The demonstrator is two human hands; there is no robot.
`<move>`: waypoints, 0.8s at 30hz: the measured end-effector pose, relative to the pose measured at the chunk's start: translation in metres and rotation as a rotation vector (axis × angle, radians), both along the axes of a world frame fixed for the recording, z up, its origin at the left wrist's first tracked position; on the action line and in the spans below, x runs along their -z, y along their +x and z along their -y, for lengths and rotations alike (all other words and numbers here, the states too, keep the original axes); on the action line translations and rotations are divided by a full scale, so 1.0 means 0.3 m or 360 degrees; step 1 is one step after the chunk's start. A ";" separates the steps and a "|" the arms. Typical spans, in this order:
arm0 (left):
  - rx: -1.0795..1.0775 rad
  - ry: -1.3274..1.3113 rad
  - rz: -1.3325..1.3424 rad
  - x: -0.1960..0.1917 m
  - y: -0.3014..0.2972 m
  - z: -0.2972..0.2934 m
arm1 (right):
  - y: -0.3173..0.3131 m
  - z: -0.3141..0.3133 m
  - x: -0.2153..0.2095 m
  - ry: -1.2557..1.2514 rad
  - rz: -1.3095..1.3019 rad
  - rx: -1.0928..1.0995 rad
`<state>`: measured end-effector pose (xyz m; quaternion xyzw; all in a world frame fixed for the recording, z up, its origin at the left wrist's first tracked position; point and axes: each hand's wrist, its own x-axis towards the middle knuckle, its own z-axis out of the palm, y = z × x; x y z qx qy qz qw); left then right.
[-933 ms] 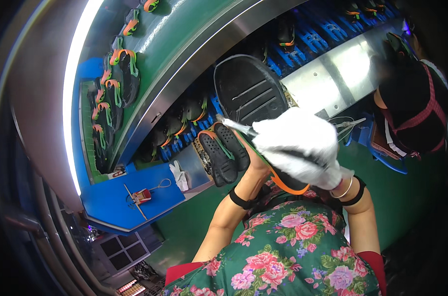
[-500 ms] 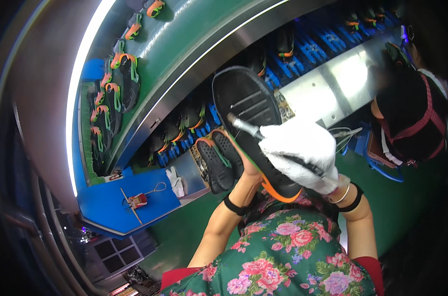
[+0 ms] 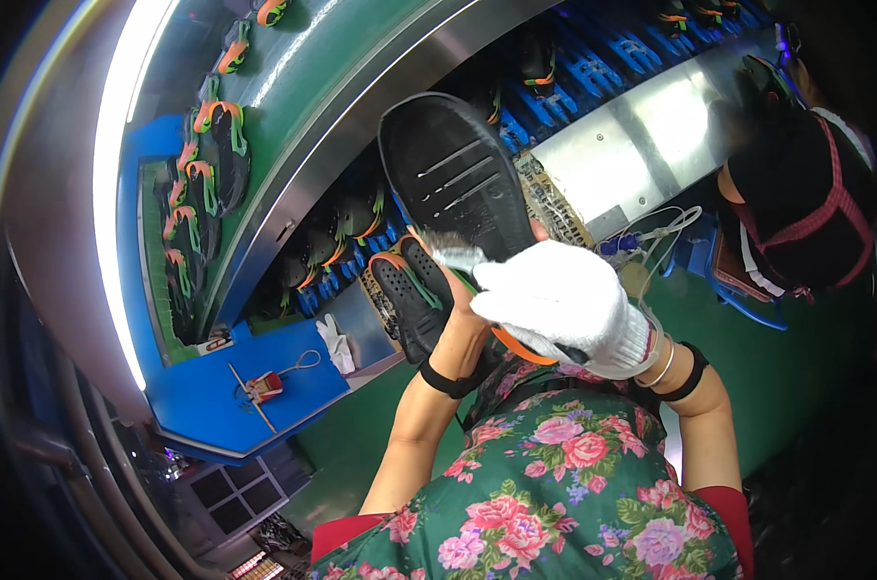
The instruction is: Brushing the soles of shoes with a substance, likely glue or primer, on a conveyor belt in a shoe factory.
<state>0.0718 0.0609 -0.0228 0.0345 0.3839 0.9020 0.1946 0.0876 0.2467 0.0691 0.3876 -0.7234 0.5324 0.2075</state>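
Observation:
My bare left hand [image 3: 464, 298] wraps round a black clog [image 3: 458, 164] with orange and green trim. Its grooved black face is turned up toward me; a fingertip shows at its right edge. In a white knit glove, my right hand [image 3: 559, 298] is closed on a brush [image 3: 465, 258] with a silvery ferrule. The smeared bristles lie over the clog's left edge; whether they touch it cannot be told. Most of the handle is hidden by the glove. Just left of the held clog, a pair of perforated black clogs [image 3: 400, 295] sits on the metal ledge.
A blue table [image 3: 293, 416] at left bears a small red object with sticks [image 3: 263, 388]; a white glove [image 3: 335, 343] lies beside it. Blue racks [image 3: 593, 72] with clogs run behind a metal ledge [image 3: 603, 145]. Another person [image 3: 796, 203] sits at right. More clogs [image 3: 206, 184] ride a green belt.
The clog has shifted up and left in view and its face is turned more toward me. My right hand has moved the brush from over the clog's middle to its left edge.

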 end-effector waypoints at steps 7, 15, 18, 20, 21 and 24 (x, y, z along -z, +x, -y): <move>0.0020 0.0569 0.0116 -0.049 -0.008 -0.033 | 0.019 -0.028 0.032 -0.0194 0.0393 -0.0142; 0.0138 0.0725 0.0049 -0.093 -0.030 -0.024 | 0.018 -0.060 0.038 -0.0209 0.0268 -0.0034; 0.0112 0.0613 -0.0067 -0.085 -0.039 -0.022 | 0.055 -0.029 0.053 -0.0043 0.0019 0.0016; 0.0030 0.0618 -0.0117 -0.082 -0.039 -0.022 | 0.034 -0.053 0.044 -0.0194 0.0176 -0.0123; -0.0013 0.0618 -0.0142 -0.084 -0.037 -0.021 | 0.026 -0.065 0.040 -0.0343 0.0329 -0.0260; 0.0010 0.0517 -0.0113 -0.094 -0.043 0.002 | 0.040 -0.071 0.053 -0.0129 0.0206 -0.0096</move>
